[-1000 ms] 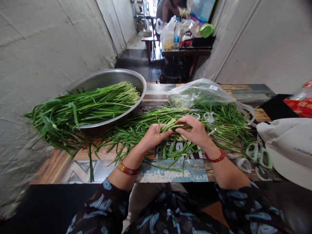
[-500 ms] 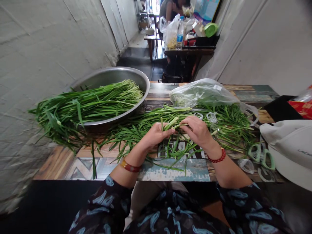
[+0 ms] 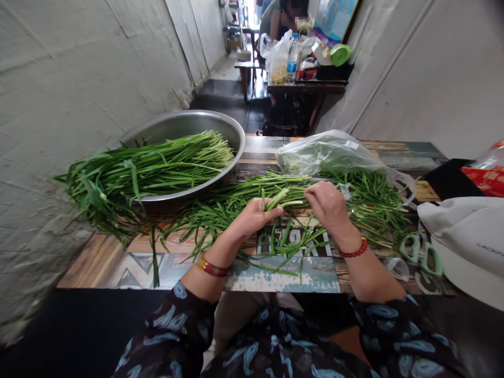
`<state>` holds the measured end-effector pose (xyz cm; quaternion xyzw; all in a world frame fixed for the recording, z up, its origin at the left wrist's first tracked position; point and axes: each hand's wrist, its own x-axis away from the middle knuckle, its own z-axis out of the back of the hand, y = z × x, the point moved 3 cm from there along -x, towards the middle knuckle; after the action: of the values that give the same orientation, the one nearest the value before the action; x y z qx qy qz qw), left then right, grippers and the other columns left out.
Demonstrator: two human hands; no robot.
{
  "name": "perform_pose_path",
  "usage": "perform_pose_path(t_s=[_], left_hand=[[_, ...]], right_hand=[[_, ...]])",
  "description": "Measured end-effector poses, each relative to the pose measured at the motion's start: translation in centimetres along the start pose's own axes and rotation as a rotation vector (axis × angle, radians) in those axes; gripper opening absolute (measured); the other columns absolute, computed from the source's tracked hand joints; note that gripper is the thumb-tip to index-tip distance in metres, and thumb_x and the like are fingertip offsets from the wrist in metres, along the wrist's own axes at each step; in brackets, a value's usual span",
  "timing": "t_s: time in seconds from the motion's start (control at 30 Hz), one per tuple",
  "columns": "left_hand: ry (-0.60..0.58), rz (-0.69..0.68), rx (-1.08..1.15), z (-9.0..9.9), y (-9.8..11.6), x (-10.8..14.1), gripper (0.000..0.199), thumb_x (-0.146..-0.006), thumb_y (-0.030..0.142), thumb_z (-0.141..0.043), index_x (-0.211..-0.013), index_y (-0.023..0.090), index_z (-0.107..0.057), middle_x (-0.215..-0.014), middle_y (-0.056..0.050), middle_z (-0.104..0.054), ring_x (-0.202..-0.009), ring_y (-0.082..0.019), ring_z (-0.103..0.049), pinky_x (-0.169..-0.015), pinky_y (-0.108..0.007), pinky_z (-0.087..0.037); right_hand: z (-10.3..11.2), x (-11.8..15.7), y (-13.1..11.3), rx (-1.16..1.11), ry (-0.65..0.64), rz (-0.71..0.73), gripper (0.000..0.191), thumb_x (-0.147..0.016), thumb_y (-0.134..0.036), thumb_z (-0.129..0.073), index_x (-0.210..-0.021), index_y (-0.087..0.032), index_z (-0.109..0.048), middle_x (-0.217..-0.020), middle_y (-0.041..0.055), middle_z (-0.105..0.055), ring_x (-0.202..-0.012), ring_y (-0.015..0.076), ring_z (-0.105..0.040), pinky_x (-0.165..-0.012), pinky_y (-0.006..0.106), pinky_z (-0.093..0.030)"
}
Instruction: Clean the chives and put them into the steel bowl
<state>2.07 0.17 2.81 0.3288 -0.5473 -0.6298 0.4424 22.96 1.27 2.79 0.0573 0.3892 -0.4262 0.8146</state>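
My left hand (image 3: 254,218) is closed round a small bunch of garlic chives (image 3: 280,199), pale cut ends pointing up and right. One stalk sticks out sideways toward my right hand (image 3: 327,207), whose fingers are pinched together just right of the bunch, apart from it. Whether anything tiny is between those fingertips is hidden. Under and behind both hands lies a loose heap of chives (image 3: 212,210) on the wooden table (image 3: 94,262). Short green scraps (image 3: 293,249) are scattered in front of them.
Left stands a wide metal basin (image 3: 241,147) with a thick bundle of chives (image 3: 169,163) hanging over its rim. A clear plastic bag (image 3: 331,149) lies behind the heap. Right are green-handled scissors (image 3: 424,258) and a pale cap (image 3: 460,236). A person (image 3: 271,23) sits beyond another table.
My right hand has drawn off the bunch to the right, its fingers curling together. The left hand keeps its hold on the chives in nearly the same place.
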Motion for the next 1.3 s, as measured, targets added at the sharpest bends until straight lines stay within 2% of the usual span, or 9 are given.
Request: perform_pose_path(t_s=[0.07, 0.17, 0.33, 0.47, 0.67, 0.77, 0.83, 1.03, 1.3], left_hand=[[0.02, 0.004, 0.011, 0.2, -0.1, 0.1, 0.046, -0.074, 0.055, -0.069, -0.058, 0.016, -0.051, -0.055, 0.005, -0.043, -0.053, -0.007, -0.034, -0.052, -0.023, -0.026], [0.026, 0.023, 0.028, 0.3, -0.1, 0.1, 0.045, -0.074, 0.054, -0.07, -0.059, 0.015, -0.053, -0.055, 0.005, -0.044, -0.053, -0.007, -0.035, -0.051, -0.023, -0.025], [0.008, 0.054, 0.082, 0.1, -0.2, 0.2, 0.044, -0.075, 0.054, -0.07, -0.062, 0.015, -0.055, -0.055, 0.005, -0.043, -0.053, -0.007, -0.034, -0.051, -0.023, -0.024], [-0.067, 0.106, 0.089, -0.1, -0.5, 0.2, 0.042, -0.074, 0.055, -0.07, -0.067, 0.014, -0.06, -0.056, 0.005, -0.044, -0.052, -0.007, -0.033, -0.051, -0.023, -0.023], [-0.049, 0.089, 0.092, 0.0, -0.3, -0.1, 0.042, -0.075, 0.055, -0.072, -0.073, 0.013, -0.064, -0.063, 0.002, -0.052, -0.059, -0.009, -0.041, -0.056, -0.023, -0.03], [-0.052, 0.003, 0.109, 0.2, 0.0, -0.1, 0.037, -0.077, 0.05, -0.073, -0.077, 0.014, -0.068, -0.072, -0.001, -0.059, -0.067, -0.011, -0.047, -0.066, -0.025, -0.039], [-0.013, -0.085, 0.121, 0.6, 0.2, -0.1, 0.033, -0.079, 0.047, -0.073, -0.08, 0.015, -0.07, -0.079, -0.003, -0.062, -0.076, -0.014, -0.053, -0.075, -0.027, -0.042], [0.182, -0.268, 0.182, 2.2, 0.9, 0.3, 0.028, -0.078, 0.044, -0.077, -0.083, 0.017, -0.073, -0.089, -0.005, -0.065, -0.085, -0.018, -0.059, -0.085, -0.031, -0.046], [0.43, -0.409, 0.313, 4.1, 2.8, 1.1, 0.029, -0.076, 0.045, -0.078, -0.075, 0.017, -0.072, -0.094, -0.007, -0.067, -0.098, -0.019, -0.063, -0.095, -0.032, -0.049]], right_hand=[[0.8, 0.0, 1.2, -0.064, 0.128, -0.167, 0.019, -0.097, -0.031, -0.053, -0.083, -0.021, -0.062, -0.078, 0.0046, -0.067, -0.075, 0.0203, -0.06, -0.073, 0.034, -0.049], [1.0, 0.1, 1.5, -0.28, 0.108, -0.319, 0.029, -0.099, -0.036, -0.047, -0.08, -0.022, -0.064, -0.075, 0.0021, -0.068, -0.07, 0.0169, -0.063, -0.068, 0.031, -0.05], [0.0, -0.3, -1.2, -0.451, -0.013, -0.208, 0.017, -0.093, -0.035, -0.058, -0.095, -0.022, -0.068, -0.086, 0.003, -0.071, -0.077, 0.0166, -0.066, -0.071, 0.031, -0.052], [-0.7, -0.5, -2.5, -0.428, 0.01, -0.163, 0.012, -0.089, -0.032, -0.064, -0.083, -0.023, -0.068, -0.079, 0.0021, -0.071, -0.075, 0.0171, -0.065, -0.073, 0.032, -0.052], [-1.9, 0.2, -1.4, -0.713, 0.021, -0.493, 0.02, -0.093, -0.039, -0.058, -0.091, -0.022, -0.07, -0.085, 0.0018, -0.072, -0.075, 0.0142, -0.065, -0.071, 0.028, -0.052], [-2.0, 0.6, -0.3, -0.868, 0.124, -0.629, 0.028, -0.096, -0.045, -0.053, -0.092, -0.022, -0.067, -0.082, 0.0005, -0.069, -0.071, 0.0117, -0.063, -0.065, 0.025, -0.051], [-1.7, 0.6, 0.1, -0.892, 0.155, -0.63, 0.029, -0.095, -0.049, -0.054, -0.096, -0.023, -0.065, -0.087, 0.0013, -0.07, -0.074, 0.012, -0.065, -0.066, 0.024, -0.052], [-1.9, 0.2, -1.1, -0.913, -0.035, -0.471, 0.052, -0.091, -0.062, -0.053, -0.124, -0.022, -0.056, -0.112, 0.0096, -0.07, -0.098, 0.0186, -0.068, -0.085, 0.034, -0.057], [-2.1, 0.4, 0.2, -0.906, 0.04, -0.475, 0.054, -0.09, -0.064, -0.054, -0.124, -0.022, -0.057, -0.112, 0.0098, -0.07, -0.096, 0.0182, -0.069, -0.088, 0.036, -0.058]])
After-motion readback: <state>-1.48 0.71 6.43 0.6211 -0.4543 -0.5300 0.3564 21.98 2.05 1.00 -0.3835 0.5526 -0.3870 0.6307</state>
